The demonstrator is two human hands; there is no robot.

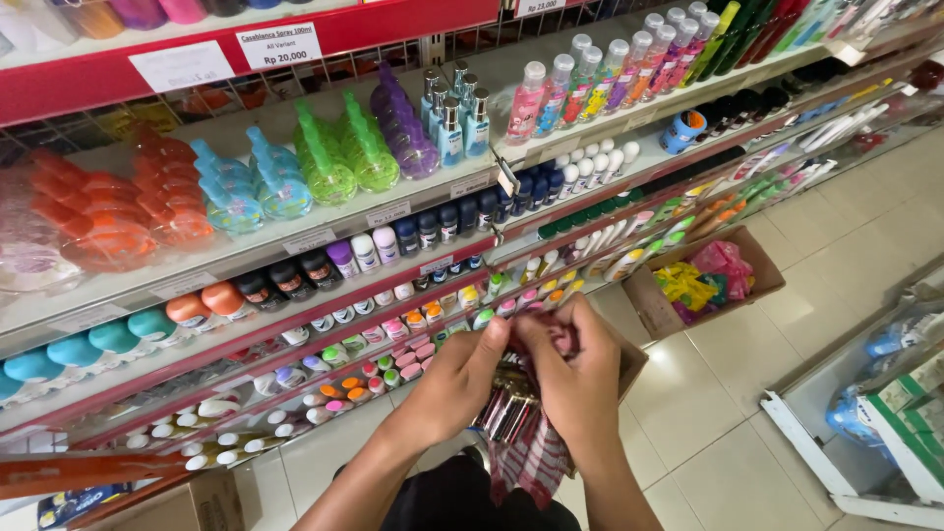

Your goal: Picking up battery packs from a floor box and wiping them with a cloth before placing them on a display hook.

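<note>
Between both hands [521, 379], red packet bundle [516, 413]

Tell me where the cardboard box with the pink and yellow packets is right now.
In the head view, the cardboard box sits on the tiled floor right of centre, against the shelves' foot, beyond the right hand.

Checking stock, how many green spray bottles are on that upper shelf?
2 green spray bottles: one left, one right, side by side between blue and purple ones. More may hide behind.
</note>
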